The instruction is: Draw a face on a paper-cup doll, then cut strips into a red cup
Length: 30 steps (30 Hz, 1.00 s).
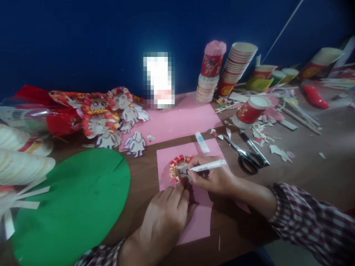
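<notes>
My right hand (212, 175) grips a white marker (208, 166), its tip at a small paper face ringed with red and yellow curls, a paper doll head (174, 170). That head lies on a pink paper sheet (199, 218). Bent and close together, the fingers of my left hand (168, 208) hold the head's lower edge; its thumb is mostly hidden. Just beyond my right hand lies a small white tube (202, 142) with a blue label. Black-handled scissors (246, 157) and a black pen (253, 147) lie to the right.
Finished-looking paper dolls (101, 114) cluster at the back left, near a cut-out paper dress (135, 143). A green oval sheet (83, 199) covers the left. Stacked paper cups (235, 68), a single red cup (251, 111) and paper scraps (280, 152) occupy the right. A blue wall (97, 44) stands behind.
</notes>
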Motion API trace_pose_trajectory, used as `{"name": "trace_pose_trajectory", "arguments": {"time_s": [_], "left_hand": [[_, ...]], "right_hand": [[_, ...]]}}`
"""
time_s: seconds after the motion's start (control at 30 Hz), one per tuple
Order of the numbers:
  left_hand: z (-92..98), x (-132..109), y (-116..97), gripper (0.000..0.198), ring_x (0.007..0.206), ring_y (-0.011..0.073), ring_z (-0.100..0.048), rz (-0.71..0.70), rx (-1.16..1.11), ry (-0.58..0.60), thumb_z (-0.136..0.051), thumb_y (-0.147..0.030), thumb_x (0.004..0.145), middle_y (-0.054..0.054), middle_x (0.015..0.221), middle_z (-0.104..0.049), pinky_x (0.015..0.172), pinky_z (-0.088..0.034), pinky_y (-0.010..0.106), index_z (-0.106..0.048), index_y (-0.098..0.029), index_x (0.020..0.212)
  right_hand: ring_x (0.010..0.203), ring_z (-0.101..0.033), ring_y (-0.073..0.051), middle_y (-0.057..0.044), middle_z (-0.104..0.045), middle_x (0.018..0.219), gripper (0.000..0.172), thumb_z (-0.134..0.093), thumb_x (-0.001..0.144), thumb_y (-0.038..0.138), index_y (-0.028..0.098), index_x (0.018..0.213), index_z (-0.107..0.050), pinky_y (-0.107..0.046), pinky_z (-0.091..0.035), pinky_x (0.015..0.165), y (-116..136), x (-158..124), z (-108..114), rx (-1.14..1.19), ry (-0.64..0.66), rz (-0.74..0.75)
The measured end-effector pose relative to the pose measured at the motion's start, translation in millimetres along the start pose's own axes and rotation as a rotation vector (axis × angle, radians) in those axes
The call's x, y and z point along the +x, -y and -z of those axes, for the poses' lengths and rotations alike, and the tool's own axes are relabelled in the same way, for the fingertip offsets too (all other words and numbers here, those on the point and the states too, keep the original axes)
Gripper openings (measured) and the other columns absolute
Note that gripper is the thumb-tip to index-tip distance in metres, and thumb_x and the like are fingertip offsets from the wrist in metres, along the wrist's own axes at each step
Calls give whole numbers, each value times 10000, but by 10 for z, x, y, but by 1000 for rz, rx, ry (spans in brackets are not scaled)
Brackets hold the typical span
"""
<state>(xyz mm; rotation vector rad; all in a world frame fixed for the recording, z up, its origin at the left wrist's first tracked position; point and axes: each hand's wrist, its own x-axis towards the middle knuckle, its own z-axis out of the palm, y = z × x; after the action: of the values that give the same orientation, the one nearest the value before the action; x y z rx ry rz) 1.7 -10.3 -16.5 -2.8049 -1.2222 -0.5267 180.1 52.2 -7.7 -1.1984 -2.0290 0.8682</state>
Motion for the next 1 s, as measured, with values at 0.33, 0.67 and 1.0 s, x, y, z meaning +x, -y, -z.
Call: {"name": "trace_pose_trajectory", "arguments": {"time_s": [0.33,0.67,1.0], "left_hand": [[-24,-14,8,272,721,228,-630,-8,-2,13,-590,-225,807,140,1025,-675,587,-571,384,-623,-74,1031],[-20,-17,10,253,736,233,-635,-9,0,7,-578,-231,814,153,996,-674,590,-574,379,-630,-70,1002],[-9,-1,11,248,725,214,-630,-7,20,-6,-531,-233,842,141,969,-673,601,-564,360,-624,-83,1016]], "right_hand": [[500,-460,-70,13,-580,605,100,-540,771,223,144,752,-598,-188,-364,471,15,-6,16,24,-7,-30],[453,-413,-51,33,-540,576,80,-537,774,209,146,766,-587,-165,-335,416,4,-2,2,86,0,-56],[489,-466,-60,11,-612,633,97,-547,793,212,143,805,-614,-175,-383,463,26,18,11,69,11,-24]]}}
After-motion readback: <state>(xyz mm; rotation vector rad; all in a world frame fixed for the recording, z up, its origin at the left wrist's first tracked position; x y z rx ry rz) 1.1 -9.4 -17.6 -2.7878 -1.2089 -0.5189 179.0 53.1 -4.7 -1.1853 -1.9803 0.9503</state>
